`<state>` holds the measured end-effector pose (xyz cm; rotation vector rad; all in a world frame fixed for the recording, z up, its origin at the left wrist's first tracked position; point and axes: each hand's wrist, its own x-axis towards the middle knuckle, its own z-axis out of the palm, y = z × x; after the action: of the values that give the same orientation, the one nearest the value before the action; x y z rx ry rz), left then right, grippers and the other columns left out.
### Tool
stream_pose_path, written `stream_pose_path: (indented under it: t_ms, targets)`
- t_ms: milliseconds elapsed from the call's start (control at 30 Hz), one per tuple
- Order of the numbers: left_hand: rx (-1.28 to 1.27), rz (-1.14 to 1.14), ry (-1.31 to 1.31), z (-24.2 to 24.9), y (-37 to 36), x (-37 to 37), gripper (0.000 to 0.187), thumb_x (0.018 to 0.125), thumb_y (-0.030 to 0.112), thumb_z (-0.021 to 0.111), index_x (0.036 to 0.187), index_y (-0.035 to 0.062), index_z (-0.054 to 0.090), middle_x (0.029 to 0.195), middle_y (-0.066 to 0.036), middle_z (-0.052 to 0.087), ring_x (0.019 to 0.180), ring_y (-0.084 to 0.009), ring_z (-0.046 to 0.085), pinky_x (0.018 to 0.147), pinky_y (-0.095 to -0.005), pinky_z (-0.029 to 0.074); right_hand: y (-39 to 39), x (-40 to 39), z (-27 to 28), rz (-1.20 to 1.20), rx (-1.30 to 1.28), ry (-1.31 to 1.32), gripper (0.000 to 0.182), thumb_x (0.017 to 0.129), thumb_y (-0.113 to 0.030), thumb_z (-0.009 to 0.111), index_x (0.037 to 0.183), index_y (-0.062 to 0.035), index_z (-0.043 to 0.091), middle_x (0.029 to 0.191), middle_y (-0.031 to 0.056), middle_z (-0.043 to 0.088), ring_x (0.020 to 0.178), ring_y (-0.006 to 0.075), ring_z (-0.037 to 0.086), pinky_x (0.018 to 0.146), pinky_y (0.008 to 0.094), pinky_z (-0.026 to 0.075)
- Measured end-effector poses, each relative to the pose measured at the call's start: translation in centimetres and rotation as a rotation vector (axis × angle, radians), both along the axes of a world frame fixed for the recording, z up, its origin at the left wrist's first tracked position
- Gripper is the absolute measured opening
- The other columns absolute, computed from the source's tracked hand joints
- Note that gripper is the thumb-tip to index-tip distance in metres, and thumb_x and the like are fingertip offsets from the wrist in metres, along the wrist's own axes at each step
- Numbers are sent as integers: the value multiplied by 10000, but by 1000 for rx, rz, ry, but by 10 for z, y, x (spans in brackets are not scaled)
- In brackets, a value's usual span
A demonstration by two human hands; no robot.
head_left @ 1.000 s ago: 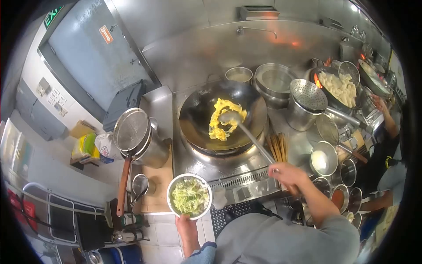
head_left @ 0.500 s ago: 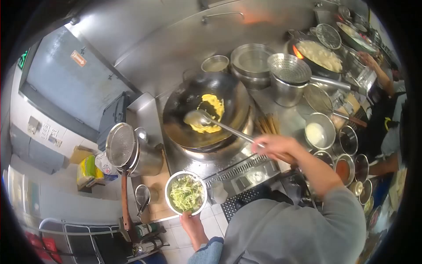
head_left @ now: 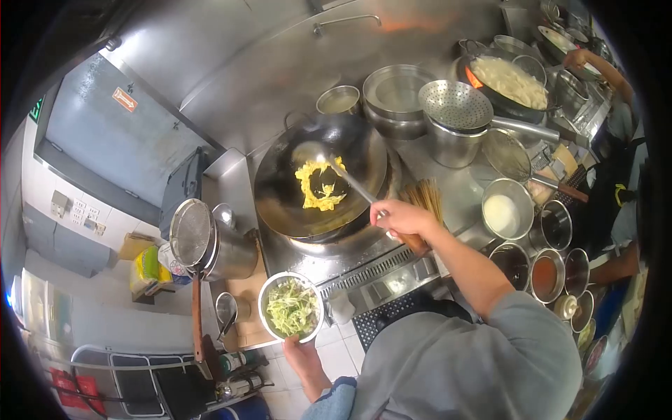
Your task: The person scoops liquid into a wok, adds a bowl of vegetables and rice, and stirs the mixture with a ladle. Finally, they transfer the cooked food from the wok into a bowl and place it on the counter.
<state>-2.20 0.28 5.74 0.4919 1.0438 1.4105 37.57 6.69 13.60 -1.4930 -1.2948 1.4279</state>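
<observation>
A dark wok (head_left: 280, 203) sits on the burner with yellow scrambled egg (head_left: 316, 185) in its middle. My right hand (head_left: 400, 218) grips the wooden end of a long metal ladle (head_left: 329, 164) whose bowl reaches over the egg toward the wok's far side. My left hand (head_left: 302, 353) holds a steel bowl of shredded green cabbage (head_left: 290, 308) low, in front of the stove and left of my body.
A pot with a strainer on top (head_left: 210, 241) stands left of the wok. Steel bowls (head_left: 399, 94), a perforated skimmer (head_left: 455, 105) and several sauce pots (head_left: 546, 273) crowd the right. Another person's arm (head_left: 595, 63) works a second wok of noodles (head_left: 511, 80).
My right hand pushed the ladle forward, so its bowl moved from the wok's near left side to over the egg. The view shifted; the cabbage bowl stays in my left hand.
</observation>
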Motion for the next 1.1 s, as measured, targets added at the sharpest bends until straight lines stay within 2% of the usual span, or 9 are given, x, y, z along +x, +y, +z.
stream_pose_path:
  t_ms: [200,267,333,467,767,900,967,1033,1100]
  targets:
    - [101,-20,439,-19,-24,-6,571,723,20,442,1282,-64,363,1257,-222,458,1141,-357,500,932,-507,462,-1,21,4,198,31,-328,68,834,-54,523,894,-57,556,733,99,566,530,170,560,485,316,450]
    - [93,7,390,-6,-23,-5,572,723,19,444,1283,-64,364,1266,-222,454,1136,-356,503,931,-503,464,-38,34,17,279,28,-232,61,846,-87,550,901,-65,563,778,92,586,535,165,563,507,309,450]
    - [24,78,44,34,-25,5,570,723,16,445,1282,-65,367,1275,-220,450,1130,-355,507,923,-498,469,-78,44,38,424,129,-323,69,898,-138,528,931,-91,567,677,38,556,468,108,517,411,289,417]
    - [-45,2,47,26,8,-38,519,740,17,458,1251,-56,405,1271,-198,469,1111,-329,527,901,-495,484,-69,44,16,232,-14,-145,75,884,-125,549,945,-84,566,662,31,552,455,102,509,415,281,420]
    - [220,-337,222,94,204,19,325,807,-7,468,1129,-21,510,1066,-132,587,887,-235,626,705,-383,568,-85,-10,15,-147,-131,-77,201,867,-85,535,1068,-92,540,569,27,485,460,127,511,433,273,422]
    - [557,-456,736,100,308,90,232,805,-10,506,1012,-49,604,981,-146,641,889,-227,642,717,-318,528,-118,-68,-11,-330,-83,-15,667,864,-34,503,1446,-191,219,637,49,468,547,111,523,478,287,448]
    - [1111,-219,1477,81,349,134,197,764,13,556,946,-35,614,1122,-233,601,997,-306,600,891,-391,461,-120,-84,-54,-388,41,-199,703,854,-41,500,1461,-186,177,729,127,546,624,189,584,569,335,480]
    - [1204,-416,1693,61,352,176,128,748,1,535,843,11,621,1291,-209,488,1161,-362,472,911,-431,468,-123,-94,-63,-457,216,-489,735,842,-83,527,1466,-146,144,967,288,612,835,385,631,772,403,475]
    - [1350,-522,1927,32,365,202,157,780,28,528,895,54,632,1364,-181,412,1207,-335,435,861,-397,520,-128,-95,-45,-464,24,-511,736,839,-117,555,1457,-122,157,1050,316,575,933,433,587,822,413,450]
